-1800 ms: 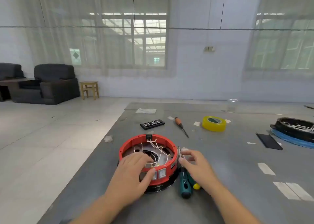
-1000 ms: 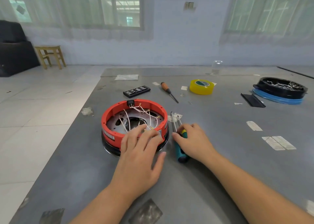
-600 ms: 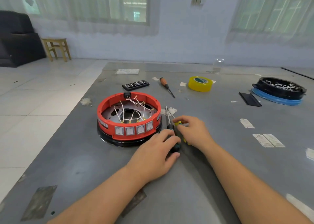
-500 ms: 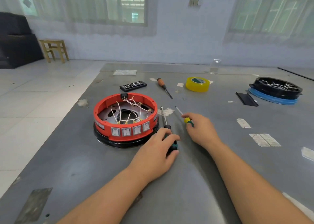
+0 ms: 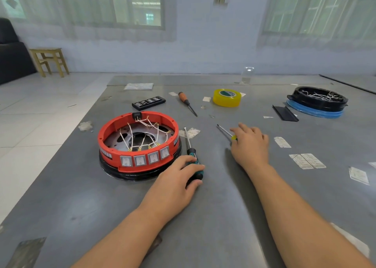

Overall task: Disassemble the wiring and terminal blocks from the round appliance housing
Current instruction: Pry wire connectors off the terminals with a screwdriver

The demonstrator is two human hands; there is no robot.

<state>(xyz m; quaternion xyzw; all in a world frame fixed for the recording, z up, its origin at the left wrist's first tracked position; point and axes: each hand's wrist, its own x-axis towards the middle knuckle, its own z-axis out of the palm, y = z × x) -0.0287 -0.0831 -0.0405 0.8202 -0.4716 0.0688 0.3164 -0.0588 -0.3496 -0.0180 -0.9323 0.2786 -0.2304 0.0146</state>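
Note:
The round red housing (image 5: 114, 125) sits on a black base on the grey table, with white wires (image 5: 142, 129) crossing inside it and several rocker switches on its near wall. My left hand (image 5: 175, 182) grips the green-and-black handle of a screwdriver (image 5: 190, 145) lying just right of the housing. My right hand (image 5: 250, 143) holds a smaller screwdriver with a yellow handle (image 5: 224, 130), its shaft pointing up-left over the table. Neither hand touches the housing.
Behind the housing lie a black bit case (image 5: 148, 103), an orange-handled screwdriver (image 5: 186, 102) and a yellow tape roll (image 5: 226, 97). A second black housing on a blue ring (image 5: 317, 103) and a black strip (image 5: 284, 113) sit far right. Paper labels dot the table (image 5: 223, 206).
My left hand left the housing and took hold of the green-handled screwdriver. My right hand carried the yellow-handled screwdriver away to the right.

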